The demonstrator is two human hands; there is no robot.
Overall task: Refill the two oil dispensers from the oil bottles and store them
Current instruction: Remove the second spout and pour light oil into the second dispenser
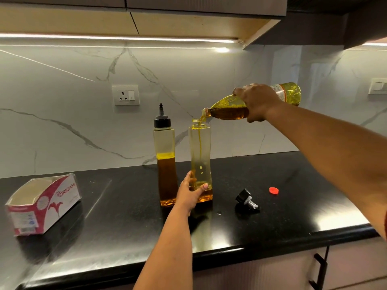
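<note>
Golden oil streamed from tilted clear plastic oil bottle (254, 102) — gripped by right hand (258, 102) — into uncapped square clear dispenser (200, 155) mid-counter, steadied near base by left hand (189, 193); capped half-full dispenser (165, 155) touching alongside, toward black countertop (125, 206) left edge.

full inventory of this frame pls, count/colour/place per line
open dispenser: 1, clear, little oil, centre counter, being filled
capped dispenser: 1, clear, black spout cap, about half full, left of the open one
oil bottle: 1, yellow, tilted, pouring
spout cap: 1, black, lying on counter, right
bottle cap: 1, red, counter, right
tissue box: 1, white and pink, counter, left
socket: 1, white, backsplash
counter: 1, black
left hand: fingers hold open dispenser low
right hand: grips oil bottle
</note>
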